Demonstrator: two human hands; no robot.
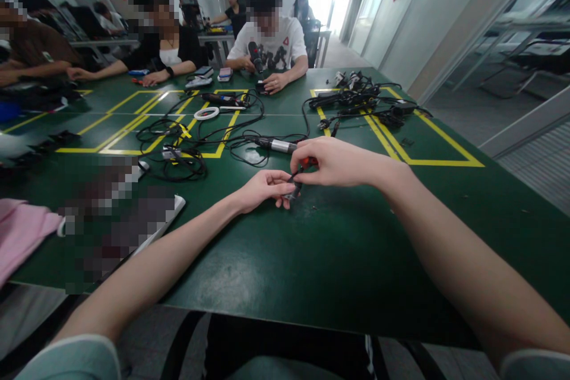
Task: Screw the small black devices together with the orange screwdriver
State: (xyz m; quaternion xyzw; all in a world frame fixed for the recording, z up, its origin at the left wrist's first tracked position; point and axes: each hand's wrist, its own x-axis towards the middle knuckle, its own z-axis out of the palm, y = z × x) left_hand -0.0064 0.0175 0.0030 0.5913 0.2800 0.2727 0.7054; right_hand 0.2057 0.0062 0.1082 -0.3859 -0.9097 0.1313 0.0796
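Dark small piece (293,193), just one, pinched by fingers (281,189) of both left hand (263,189) and right hand (330,161)

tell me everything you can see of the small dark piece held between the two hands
The small dark piece is short and slim, with a greyish, shinier lower part; whether it is plastic or metal I can't tell. It is tilted, its upper end leaning right. The left hand holds it with the fingers, and the right hand pinches at its upper end. Fingers hide much of it.
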